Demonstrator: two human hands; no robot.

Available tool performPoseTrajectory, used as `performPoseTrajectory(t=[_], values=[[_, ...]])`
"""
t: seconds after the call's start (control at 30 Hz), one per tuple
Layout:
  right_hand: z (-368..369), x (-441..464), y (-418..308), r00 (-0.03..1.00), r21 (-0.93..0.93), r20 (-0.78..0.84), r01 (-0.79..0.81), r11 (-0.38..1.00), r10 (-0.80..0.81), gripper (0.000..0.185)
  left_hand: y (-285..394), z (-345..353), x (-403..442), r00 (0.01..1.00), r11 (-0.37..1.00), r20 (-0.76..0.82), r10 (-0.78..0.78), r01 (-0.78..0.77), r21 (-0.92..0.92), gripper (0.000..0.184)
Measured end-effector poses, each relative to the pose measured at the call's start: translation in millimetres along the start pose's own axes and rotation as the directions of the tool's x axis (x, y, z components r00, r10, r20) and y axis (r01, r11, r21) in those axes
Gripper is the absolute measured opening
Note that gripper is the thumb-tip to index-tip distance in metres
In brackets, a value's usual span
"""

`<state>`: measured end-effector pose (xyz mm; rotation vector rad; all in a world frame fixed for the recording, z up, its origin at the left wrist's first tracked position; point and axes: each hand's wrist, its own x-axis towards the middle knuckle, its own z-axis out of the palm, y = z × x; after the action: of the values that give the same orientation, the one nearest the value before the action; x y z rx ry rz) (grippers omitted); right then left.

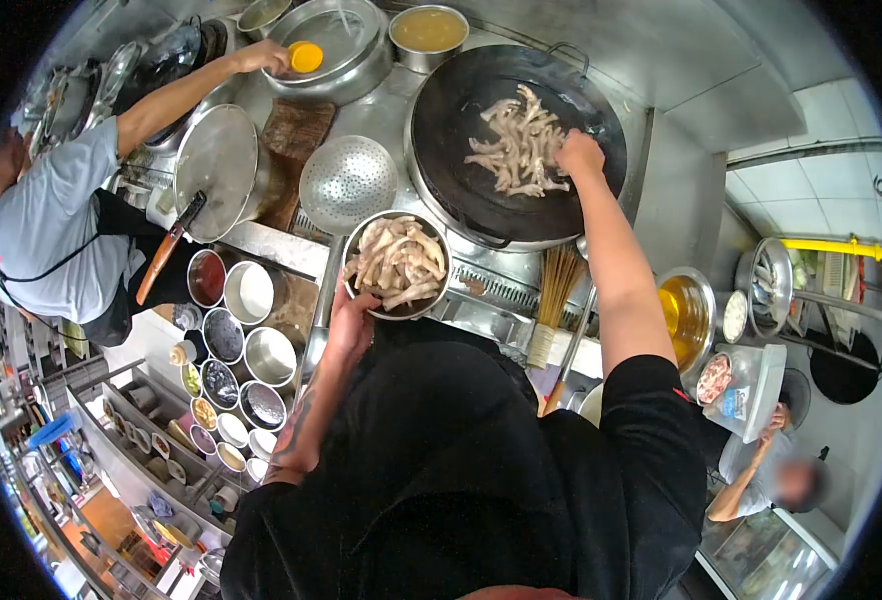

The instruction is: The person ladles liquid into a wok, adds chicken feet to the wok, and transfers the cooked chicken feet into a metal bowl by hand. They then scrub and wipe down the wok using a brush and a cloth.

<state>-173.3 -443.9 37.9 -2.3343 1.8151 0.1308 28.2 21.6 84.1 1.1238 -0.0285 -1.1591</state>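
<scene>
My left hand [353, 318] grips the rim of a round metal bowl [448, 270] filled with pale chicken feet [396, 262]. The bowl sits at the front of the stove, below the perforated strainer [349, 185]. At the right side of a large black wok [451, 110], my right hand [581, 153] reaches down with its fingers closed at the edge of a pile of chicken feet [521, 145]. A chicken foot appears to be pinched there, though the fingertips are partly hidden. The pile lies spread over the wok's far wall and middle.
A co-worker's hand [261, 57] at left holds a yellow cup [306, 57] above a lidded pot [336, 90]. Seasoning tins [271, 356] stand below left. A bamboo brush [558, 290] and an oil basin [686, 310] are at right. Another person [751, 470] holds a plastic tub [756, 390].
</scene>
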Motion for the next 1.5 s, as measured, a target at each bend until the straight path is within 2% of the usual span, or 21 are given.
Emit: performPoseTrajectory(t=[0.07,0.1,0.17,0.3,0.37,0.4,0.47,0.5,0.53,0.6,0.63,0.67,0.73,0.77,0.9,1.0,1.03,1.17,1.3,1.37,1.5], values=[[11.3,7.7,1.1,0.994,-0.037,0.074,0.088,0.995,-0.085,0.04,-1.5,-1.7,-1.6,1.0,0.999,-0.011,0.003,-0.003,-0.036,0.082],[8.1,7.3,0.6,0.993,-0.036,0.074,0.089,0.995,-0.087,0.04,-1.7,-3.6,-1.7,1.0,0.999,-0.012,0.005,-0.005,-0.035,0.082],[-1.2,5.2,-2.7,0.98,-0.039,0.199,0.021,0.999,-0.012,0.039,-2.0,-8.3,-2.0,1.0,0.999,-0.02,0.009,-0.01,-0.034,0.081],[11.3,8.1,10.6,0.987,-0.058,0.149,0.071,0.996,-0.062,0.035,-2.2,-11.2,-2.9,0.999,0.999,-0.051,0.014,-0.015,-0.034,0.076],[-1.4,5.3,21.8,0.982,0.002,0.159,0.107,0.994,-0.106,0.033,-0.6,-12.8,-2.4,0.998,0.998,-0.061,-0.013,0.01,-0.06,0.081],[-10.5,1.1,30.3,0.992,0.084,0.027,0.117,0.99,-0.119,0.03,-0.5,-13.8,-2.0,0.998,0.998,-0.06,-0.013,0.009,-0.059,0.081],[-16.6,8.3,51.3,0.997,0.279,-0.059,0.06,0.959,-0.045,0.027,-1.8,-15.5,-1.7,0.998,0.998,-0.063,-0.006,0.002,-0.064,0.08],[-11.9,15.0,61.5,0.999,0.501,0.007,-0.042,0.865,0.045,0.023,-1.6,-14.8,-2.2,0.998,0.998,-0.062,-0.009,0.005,-0.064,0.08],[1.6,15.7,66.5,0.999,0.501,0.006,-0.047,0.864,0.051,0.023,-0.7,-13.8,-2.1,0.999,0.997,-0.044,-0.004,0.0,-0.075,0.08],[11.9,5.7,58.2,0.955,0.778,0.074,-0.235,0.582,0.286,0.021,-1.0,-12.7,-1.4,1.0,0.996,-0.02,-0.003,0.002,-0.084,0.079],[14.1,-1.3,51.6,0.957,0.634,0.104,-0.273,0.724,0.271,0.025,-1.8,-12.6,0.6,1.0,0.996,-0.011,-0.003,0.002,-0.085,0.079],[29.1,0.4,53.2,0.982,0.362,0.03,-0.183,0.914,0.185,0.035,-2.2,-12.5,2.6,1.0,0.996,-0.004,0.0,0.0,-0.088,0.079],[20.9,-28.8,24.2,0.989,0.117,-0.124,-0.065,0.991,0.08,0.042,-2.5,-12.5,4.1,1.0,0.999,0.002,0.007,-0.007,-0.054,0.078],[24.0,-23.8,16.2,0.992,0.174,-0.047,-0.105,0.979,0.115,0.052,-2.8,-12.3,3.9,1.0,1.0,0.006,0.013,-0.013,-0.018,0.078],[22.1,-25.7,-17.9,0.993,0.229,-0.009,-0.109,0.967,0.114,0.069,-0.3,-7.9,0.0,1.0,0.999,0.007,-0.018,0.018,-0.037,0.078],[32.5,-14.8,-29.4,0.992,0.224,-0.07,-0.084,0.971,0.102,0.058,-1.5,-8.6,-1.7,1.0,0.999,-0.016,-0.013,0.012,-0.036,0.078],[32.5,-11.8,-31.3,0.987,0.261,-0.059,-0.126,0.957,0.146,0.054,-2.3,-9.3,-2.3,1.0,0.999,-0.023,-0.001,0.0,-0.037,0.079],[31.2,-5.0,-33.7,0.981,0.28,-0.108,-0.125,0.952,0.161,0.049,1.1,-13.9,-6.2,0.999,0.999,-0.046,-0.002,0.0,-0.041,0.077],[34.4,-2.2,-44.0,0.979,0.336,-0.167,-0.057,0.94,0.119,0.05,2.1,-17.5,-8.3,0.995,0.998,-0.1,-0.022,0.016,-0.056,0.074],[36.6,-0.9,-47.0,0.992,0.202,-0.117,-0.016,0.979,0.04,0.054,4.0,-15.6,-9.5,0.994,0.999,-0.105,-0.021,0.015,-0.052,0.074],[38.6,3.7,-49.6,0.999,0.124,-0.048,-0.002,0.992,0.008,0.064,6.8,-10.2,-8.7,0.997,0.998,-0.081,-0.014,0.009,-0.062,0.077]])
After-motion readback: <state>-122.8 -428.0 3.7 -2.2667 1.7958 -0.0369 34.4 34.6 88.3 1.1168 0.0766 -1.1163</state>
